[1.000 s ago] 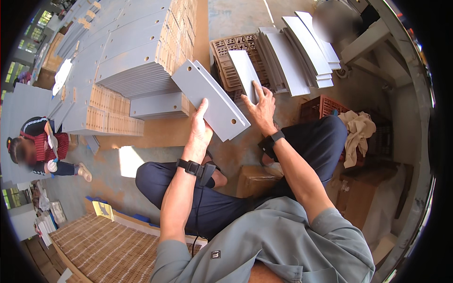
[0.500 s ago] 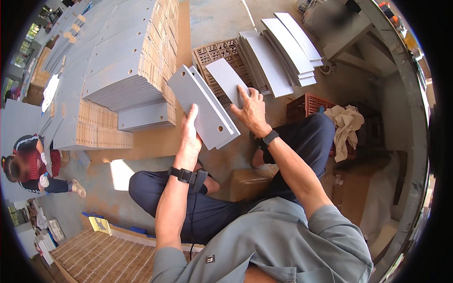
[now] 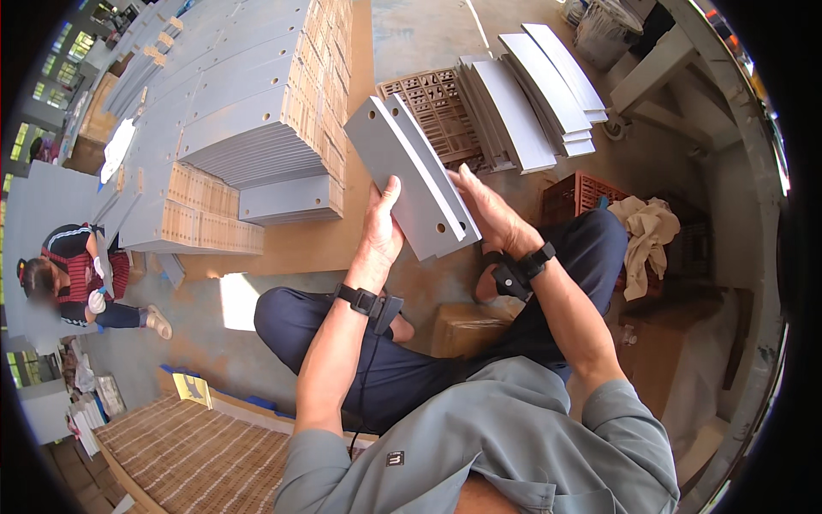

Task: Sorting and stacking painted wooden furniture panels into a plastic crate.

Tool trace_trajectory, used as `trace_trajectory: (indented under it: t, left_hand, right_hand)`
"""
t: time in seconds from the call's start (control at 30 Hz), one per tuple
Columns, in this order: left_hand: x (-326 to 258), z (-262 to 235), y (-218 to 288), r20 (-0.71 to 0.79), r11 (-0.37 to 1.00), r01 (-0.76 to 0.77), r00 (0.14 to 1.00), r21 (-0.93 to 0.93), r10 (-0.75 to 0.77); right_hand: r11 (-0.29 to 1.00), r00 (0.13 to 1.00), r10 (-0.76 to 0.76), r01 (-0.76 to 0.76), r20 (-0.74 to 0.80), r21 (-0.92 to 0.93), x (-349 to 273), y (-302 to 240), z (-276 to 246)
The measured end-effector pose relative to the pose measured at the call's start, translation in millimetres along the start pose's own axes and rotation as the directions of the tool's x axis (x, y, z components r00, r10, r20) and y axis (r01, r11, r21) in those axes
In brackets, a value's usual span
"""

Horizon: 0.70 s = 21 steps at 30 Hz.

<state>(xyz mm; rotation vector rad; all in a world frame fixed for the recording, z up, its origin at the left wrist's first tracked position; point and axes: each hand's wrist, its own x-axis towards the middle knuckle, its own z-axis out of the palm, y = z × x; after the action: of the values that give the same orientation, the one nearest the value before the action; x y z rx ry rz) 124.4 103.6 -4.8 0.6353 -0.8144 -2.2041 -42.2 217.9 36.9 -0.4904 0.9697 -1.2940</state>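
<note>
Two long grey panels (image 3: 411,176), pressed flat together and with small holes near their lower end, are held up in front of me. My left hand (image 3: 381,227) grips their left edge, fingers along the face. My right hand (image 3: 492,214) clasps the right edge from behind. A black band sits on each wrist. I sit with dark trousers, knees bent below the panels.
A big stack of grey panels (image 3: 248,111) lies on a wooden pallet at the left. More grey boards (image 3: 535,94) lean on a brown plastic crate (image 3: 437,107) ahead. A red crate (image 3: 582,193) with a cloth (image 3: 646,236) is right. Another person (image 3: 73,274) crouches far left.
The loose panel my right hand held apart has come together with the one in my left hand. Both hands now hold the pair, drawn closer to me.
</note>
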Motion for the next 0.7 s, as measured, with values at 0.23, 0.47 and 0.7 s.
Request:
trace_trajectory:
  t: [0.23, 0.47, 0.7]
  left_hand:
    - [-4.7, -7.1, 7.0, -0.043, 0.999, 0.01, 0.999, 0.046, -0.008]
    - [0.9, -20.8, 2.9, -0.137, 1.0, 0.003, 0.991, 0.016, -0.001]
    - [-2.3, -32.9, 0.0, -0.212, 0.996, 0.078, 0.975, 0.048, -0.066]
  right_hand:
    - [0.968, 0.98, 0.126, -0.087, -0.156, 0.236, 3.3, 40.2, 13.1]
    - [0.964, 0.978, 0.122, -0.076, -0.17, 0.255, 19.5, 36.7, -5.6]
    - [0.316, 0.677, -0.65, -0.171, -0.345, -0.933, 71.4, 51.5, -28.1]
